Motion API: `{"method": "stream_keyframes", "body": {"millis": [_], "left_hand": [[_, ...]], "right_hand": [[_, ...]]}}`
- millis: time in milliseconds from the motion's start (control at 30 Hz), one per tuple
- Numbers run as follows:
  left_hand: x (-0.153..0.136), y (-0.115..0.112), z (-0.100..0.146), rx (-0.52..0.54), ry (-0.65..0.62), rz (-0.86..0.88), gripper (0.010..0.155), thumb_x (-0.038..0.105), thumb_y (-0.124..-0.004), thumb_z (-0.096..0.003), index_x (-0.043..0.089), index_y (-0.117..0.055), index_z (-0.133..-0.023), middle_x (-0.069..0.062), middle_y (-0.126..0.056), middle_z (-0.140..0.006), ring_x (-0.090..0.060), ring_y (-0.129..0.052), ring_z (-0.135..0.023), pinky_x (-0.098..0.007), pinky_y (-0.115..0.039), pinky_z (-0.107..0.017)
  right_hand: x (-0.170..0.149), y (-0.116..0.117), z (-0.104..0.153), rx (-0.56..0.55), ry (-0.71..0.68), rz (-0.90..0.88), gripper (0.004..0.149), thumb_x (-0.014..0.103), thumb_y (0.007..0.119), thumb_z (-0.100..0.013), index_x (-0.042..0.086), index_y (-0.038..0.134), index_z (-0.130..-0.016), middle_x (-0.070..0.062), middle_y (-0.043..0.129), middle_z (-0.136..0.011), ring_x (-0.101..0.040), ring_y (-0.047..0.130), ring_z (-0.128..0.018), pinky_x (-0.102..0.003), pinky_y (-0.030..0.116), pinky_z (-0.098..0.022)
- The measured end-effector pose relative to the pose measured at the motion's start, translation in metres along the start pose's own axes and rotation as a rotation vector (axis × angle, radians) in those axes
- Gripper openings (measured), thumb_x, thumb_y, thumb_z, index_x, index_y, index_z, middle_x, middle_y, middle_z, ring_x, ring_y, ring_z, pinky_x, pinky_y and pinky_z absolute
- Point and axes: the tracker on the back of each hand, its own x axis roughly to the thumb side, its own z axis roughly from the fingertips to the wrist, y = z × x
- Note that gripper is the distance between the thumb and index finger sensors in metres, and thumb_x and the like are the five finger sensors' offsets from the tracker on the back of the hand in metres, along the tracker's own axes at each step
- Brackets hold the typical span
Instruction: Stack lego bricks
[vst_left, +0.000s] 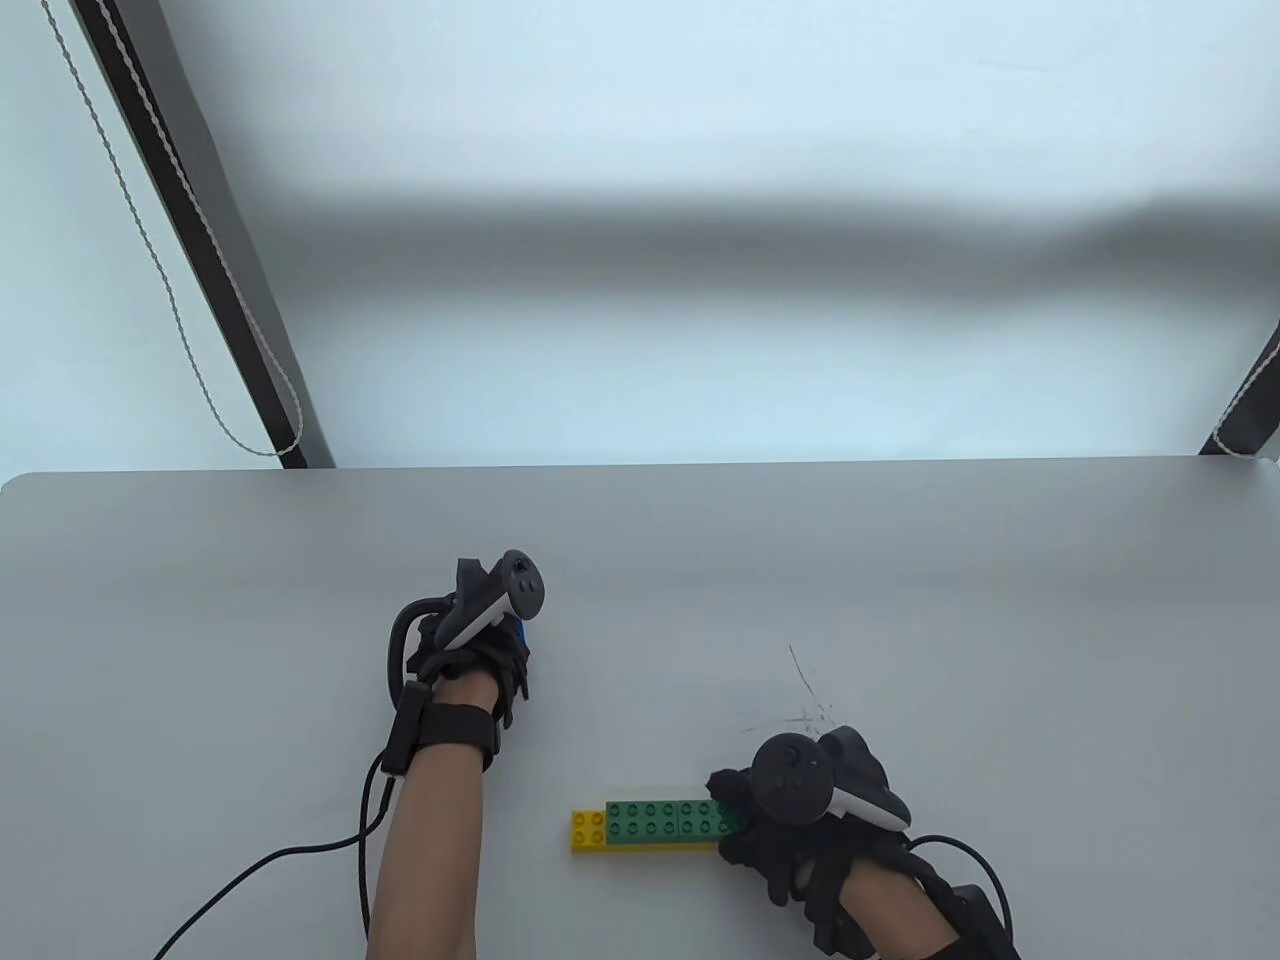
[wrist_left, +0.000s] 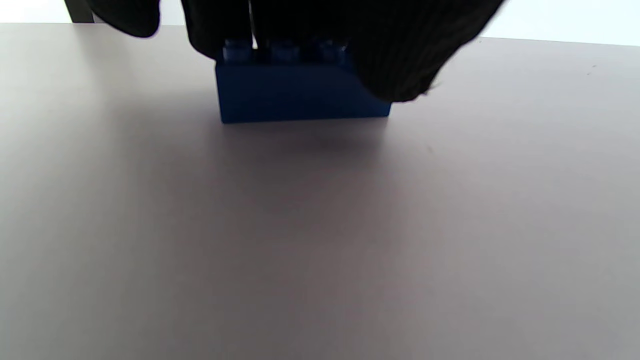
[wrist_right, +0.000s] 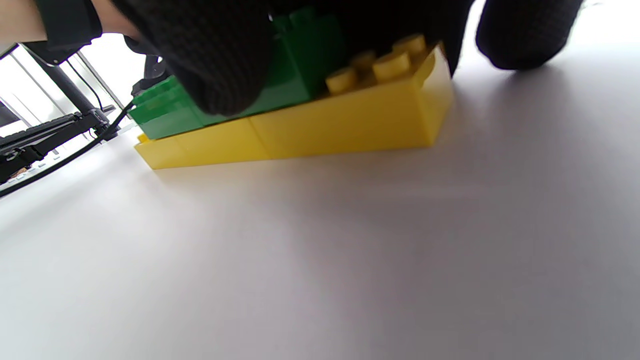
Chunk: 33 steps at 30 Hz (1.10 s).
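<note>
A long yellow brick row (vst_left: 590, 832) lies on the table near its front edge, with green bricks (vst_left: 665, 820) stacked on top; yellow studs show bare at its left end. My right hand (vst_left: 735, 815) holds the stack's right end. In the right wrist view a finger (wrist_right: 220, 65) presses the green bricks (wrist_right: 295, 75) above the yellow row (wrist_right: 340, 122). My left hand (vst_left: 515, 640) is farther back on the left, over a blue brick (vst_left: 522, 632). In the left wrist view my fingers (wrist_left: 400, 60) wrap the top and right end of the blue brick (wrist_left: 295, 97), which stands on the table.
The grey table (vst_left: 900, 600) ends at its far edge (vst_left: 640, 468). A black frame bar (vst_left: 200, 230) and a hanging cord (vst_left: 180, 300) stand behind it at the left. A black cable (vst_left: 280, 860) trails from my left wrist. Faint scratches (vst_left: 805, 700) mark the table.
</note>
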Motion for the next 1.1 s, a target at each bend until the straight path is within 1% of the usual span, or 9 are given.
{"method": "stream_keyframes", "body": {"millis": [200,400,567,667,900,1100], "left_hand": [[-0.002,-0.005,-0.004,0.005,0.02,-0.018,0.065,0.036,-0.081,-0.0409,0.029,-0.055,-0.1,-0.003,-0.061,-0.108,-0.031,-0.06,-0.099,-0.062,-0.055,-0.071],[-0.002,-0.005,-0.003,0.026,0.018,-0.035,0.065,0.034,-0.082,-0.0405,0.029,-0.055,-0.1,-0.002,-0.063,-0.106,-0.03,-0.063,-0.097,-0.061,-0.057,-0.071],[-0.003,-0.005,-0.003,0.04,0.009,-0.049,0.065,0.035,-0.082,-0.04,0.028,-0.056,-0.099,-0.002,-0.066,-0.104,-0.03,-0.066,-0.095,-0.061,-0.058,-0.07],[-0.007,-0.005,-0.002,0.054,0.009,-0.026,0.065,0.036,-0.083,-0.0397,0.028,-0.057,-0.099,-0.002,-0.067,-0.103,-0.029,-0.068,-0.093,-0.061,-0.058,-0.07],[-0.011,0.003,0.008,0.086,-0.014,0.003,0.065,0.036,-0.083,-0.0394,0.027,-0.058,-0.098,-0.003,-0.069,-0.102,-0.029,-0.071,-0.092,-0.061,-0.059,-0.07],[-0.003,0.014,0.023,0.127,-0.081,-0.019,0.064,0.037,-0.085,-0.0389,0.027,-0.06,-0.098,-0.003,-0.071,-0.101,-0.029,-0.072,-0.091,-0.062,-0.057,-0.071]], "right_hand": [[0.0,0.0,0.0,0.001,0.0,0.0,0.07,0.038,0.088,-0.035,0.009,0.064,-0.094,-0.018,0.077,-0.091,-0.041,0.076,-0.08,-0.063,0.07,-0.056],[0.0,0.0,0.0,0.003,-0.003,0.002,0.07,0.038,0.088,-0.035,0.009,0.064,-0.094,-0.018,0.077,-0.091,-0.041,0.076,-0.079,-0.063,0.07,-0.056],[0.0,0.0,0.0,0.003,-0.003,0.003,0.07,0.038,0.088,-0.035,0.009,0.064,-0.094,-0.018,0.077,-0.091,-0.041,0.076,-0.079,-0.063,0.07,-0.056],[0.0,0.0,0.0,0.003,-0.003,0.004,0.07,0.038,0.088,-0.035,0.009,0.064,-0.094,-0.018,0.077,-0.091,-0.041,0.076,-0.08,-0.063,0.07,-0.056],[0.0,0.0,0.0,0.003,-0.004,0.006,0.07,0.038,0.088,-0.035,0.009,0.064,-0.094,-0.018,0.077,-0.091,-0.041,0.076,-0.079,-0.063,0.07,-0.056],[0.0,0.0,0.0,0.003,-0.005,0.006,0.069,0.038,0.088,-0.035,0.009,0.065,-0.094,-0.017,0.078,-0.091,-0.041,0.077,-0.079,-0.063,0.07,-0.056]]}}
